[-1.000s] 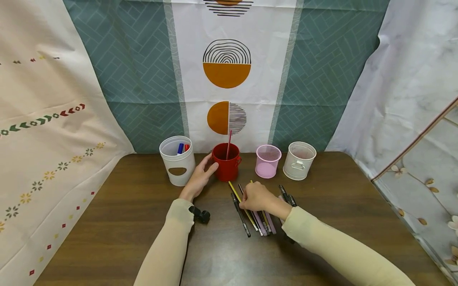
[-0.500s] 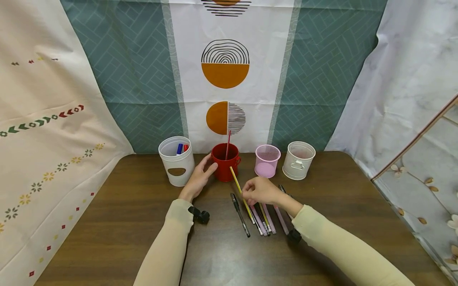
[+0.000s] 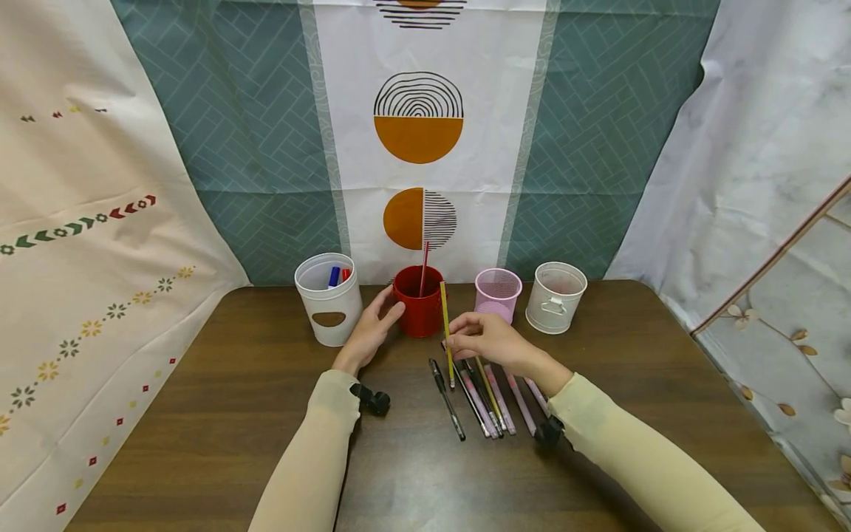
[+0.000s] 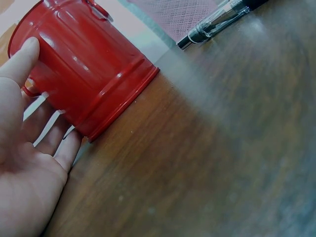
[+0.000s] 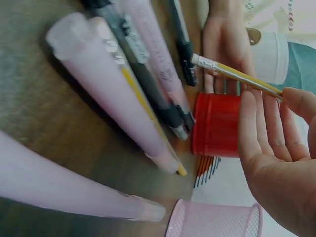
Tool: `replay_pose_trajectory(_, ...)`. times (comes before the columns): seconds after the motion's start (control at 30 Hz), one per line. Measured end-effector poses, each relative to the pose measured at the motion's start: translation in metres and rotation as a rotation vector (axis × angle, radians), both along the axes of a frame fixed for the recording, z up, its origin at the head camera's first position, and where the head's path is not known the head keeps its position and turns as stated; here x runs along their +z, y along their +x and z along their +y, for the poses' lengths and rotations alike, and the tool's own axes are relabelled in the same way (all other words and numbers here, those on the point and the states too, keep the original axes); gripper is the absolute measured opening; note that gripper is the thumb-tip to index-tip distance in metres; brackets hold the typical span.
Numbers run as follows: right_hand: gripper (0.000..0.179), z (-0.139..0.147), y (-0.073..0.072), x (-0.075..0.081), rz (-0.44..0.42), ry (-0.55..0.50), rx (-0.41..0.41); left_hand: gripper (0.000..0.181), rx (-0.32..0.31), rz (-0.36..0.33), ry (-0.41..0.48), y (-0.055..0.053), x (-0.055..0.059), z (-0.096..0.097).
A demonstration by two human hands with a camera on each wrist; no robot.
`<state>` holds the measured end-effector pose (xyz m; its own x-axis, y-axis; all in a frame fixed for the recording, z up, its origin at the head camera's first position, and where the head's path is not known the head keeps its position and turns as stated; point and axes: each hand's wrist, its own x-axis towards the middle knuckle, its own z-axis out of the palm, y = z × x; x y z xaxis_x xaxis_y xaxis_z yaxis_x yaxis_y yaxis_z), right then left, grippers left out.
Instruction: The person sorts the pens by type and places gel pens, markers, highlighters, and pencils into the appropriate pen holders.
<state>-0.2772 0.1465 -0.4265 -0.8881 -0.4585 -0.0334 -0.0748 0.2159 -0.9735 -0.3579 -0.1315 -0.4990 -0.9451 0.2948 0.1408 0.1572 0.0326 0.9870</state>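
Near the back of the table, a small red bucket point(image 3: 421, 321) stands upright with a thin red stick point(image 3: 424, 270) leaning in it. My left hand point(image 3: 368, 332) holds the bucket's left side, thumb on its front and fingers round towards the back. Just right of the bucket, my right hand point(image 3: 488, 341) pinches a yellow pencil point(image 5: 242, 76) between thumb and fingers. It is raised nearly upright, its eraser end down. Beneath that hand lie several pink pens point(image 3: 500, 399), dark pens and another yellow pencil, partly hidden by the hand. A black pen point(image 3: 447, 399) lies apart on their left.
Left of the red bucket stands a white container point(image 3: 329, 307) with a blue and a red marker in it. On the right are a pink mesh cup point(image 3: 499, 287) and a white metal bucket point(image 3: 555, 299). Curtains hang behind and beside the brown table point(image 3: 199, 414).
My right hand has lifted the yellow pencil off the pile, turning it more upright and bringing it beside the red bucket. The left hand stays on the bucket.
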Motion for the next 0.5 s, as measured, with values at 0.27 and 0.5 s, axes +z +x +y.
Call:
replay_pose_trajectory(0.27, 0.025, 0.002, -0.012, 0.015, 0.029, -0.098, -0.04, 0.067, 0.006, 0.003, 0.008, 0.0, 0.0, 0.001)
replay_pose_trajectory(0.5, 0.023, 0.005, -0.03, 0.033, 0.061, -0.179, -0.074, 0.068, 0.003, -0.002, 0.007, 0.0, 0.0, 0.001)
